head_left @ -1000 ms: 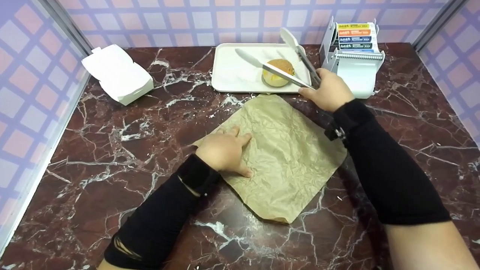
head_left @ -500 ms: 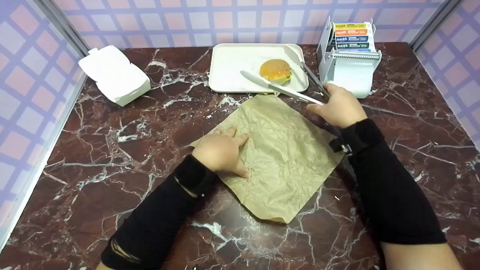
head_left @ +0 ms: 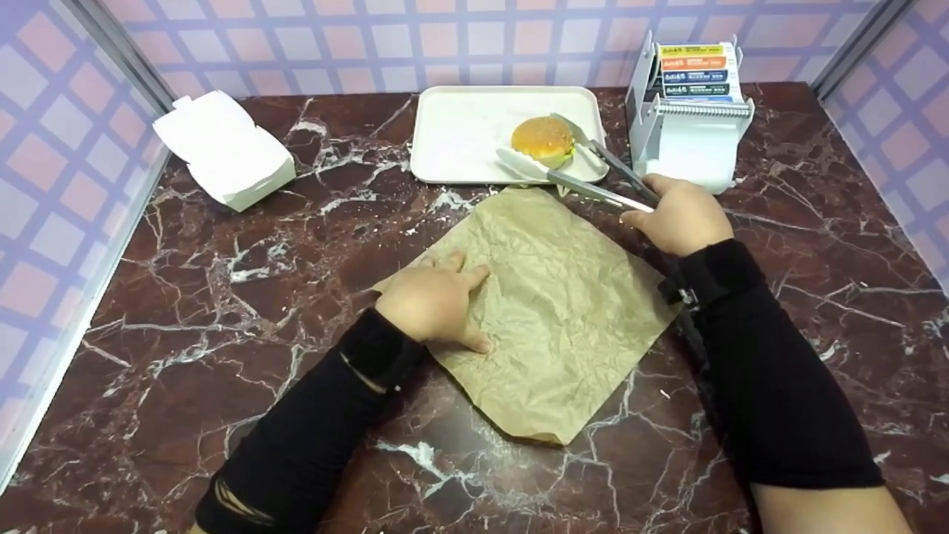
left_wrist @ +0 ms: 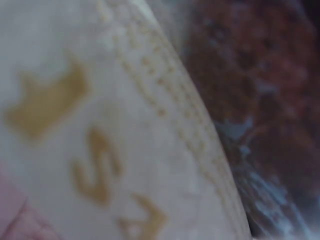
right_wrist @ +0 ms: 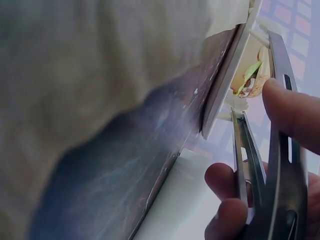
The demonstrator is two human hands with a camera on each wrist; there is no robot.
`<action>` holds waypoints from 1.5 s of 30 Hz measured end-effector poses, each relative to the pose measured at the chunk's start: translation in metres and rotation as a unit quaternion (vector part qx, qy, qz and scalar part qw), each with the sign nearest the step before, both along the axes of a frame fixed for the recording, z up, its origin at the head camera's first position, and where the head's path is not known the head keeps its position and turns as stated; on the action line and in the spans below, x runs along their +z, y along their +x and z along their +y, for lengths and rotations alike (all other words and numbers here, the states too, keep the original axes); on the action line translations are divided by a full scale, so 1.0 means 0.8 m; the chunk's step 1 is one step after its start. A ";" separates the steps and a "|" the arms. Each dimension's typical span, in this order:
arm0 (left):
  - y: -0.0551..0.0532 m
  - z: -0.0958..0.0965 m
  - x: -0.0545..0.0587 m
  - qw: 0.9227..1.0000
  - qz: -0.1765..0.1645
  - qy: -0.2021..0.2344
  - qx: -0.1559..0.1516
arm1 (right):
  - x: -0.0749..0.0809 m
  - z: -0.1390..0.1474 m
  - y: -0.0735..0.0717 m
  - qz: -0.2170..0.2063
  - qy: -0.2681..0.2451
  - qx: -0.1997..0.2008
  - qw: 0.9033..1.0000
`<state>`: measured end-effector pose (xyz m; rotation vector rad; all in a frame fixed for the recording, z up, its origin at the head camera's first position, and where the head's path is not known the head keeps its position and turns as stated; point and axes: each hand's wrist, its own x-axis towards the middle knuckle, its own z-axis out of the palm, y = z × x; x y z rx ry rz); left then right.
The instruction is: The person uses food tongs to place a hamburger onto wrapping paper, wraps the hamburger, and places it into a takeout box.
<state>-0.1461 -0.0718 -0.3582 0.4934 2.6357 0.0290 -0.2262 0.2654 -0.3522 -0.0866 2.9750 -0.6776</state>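
1. Broadly, the head view has a white box at upper left and a label dispenser at upper right, both on a dark red marbled table before a checked wall. Brown paper lies creased across the centre, its left side partly covered by the left hand, which spreads its fingers there, grasping nothing. Right of centre, the right hand grips metal tongs; their near arm reaches over the front rim of the tray. Whether they touch the burger is hard to tell. Glare washes out the box's interior. At upper centre, the white tray bears the burger towards its right end.

2. In the left wrist view, a pale sheet printed with a golden crown and letters crowds the frame, all blurred. Only some pinkish skin shows at lower left.

3. In the right wrist view, a blurred brownish surface fills the left. At upper right the burger, with a green leaf, appears between the tongs' arms, partly hidden.
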 end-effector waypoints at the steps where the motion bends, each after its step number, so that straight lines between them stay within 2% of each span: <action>1: 0.000 0.000 0.000 1.000 0.000 0.001 0.000 | 0.000 0.000 0.000 0.004 0.001 0.000 1.000; 11: -0.001 -0.001 0.002 1.000 -0.004 -0.006 0.003 | -0.002 0.007 -0.002 0.018 0.013 -0.001 1.000; 20: -0.005 -0.003 0.002 1.000 -0.012 -0.013 0.011 | 0.005 0.030 0.000 0.028 0.011 0.018 0.999; 26: -0.012 -0.005 0.002 1.000 -0.014 -0.015 0.016 | 0.018 0.050 0.004 -0.009 0.004 0.045 0.999; 30: -0.017 -0.006 0.002 1.000 -0.015 -0.011 0.019 | 0.028 0.062 0.013 -0.028 0.004 0.081 0.996; 35: -0.021 -0.005 0.004 1.000 -0.016 -0.008 0.022 | 0.034 0.079 0.028 0.004 0.008 0.130 0.991; 40: -0.023 -0.005 0.005 1.000 -0.009 -0.008 0.021 | 0.040 0.090 0.040 0.016 0.001 0.129 0.991; 45: -0.019 -0.006 0.004 1.000 -0.010 -0.006 0.024 | 0.046 0.090 0.051 0.001 -0.006 0.143 0.990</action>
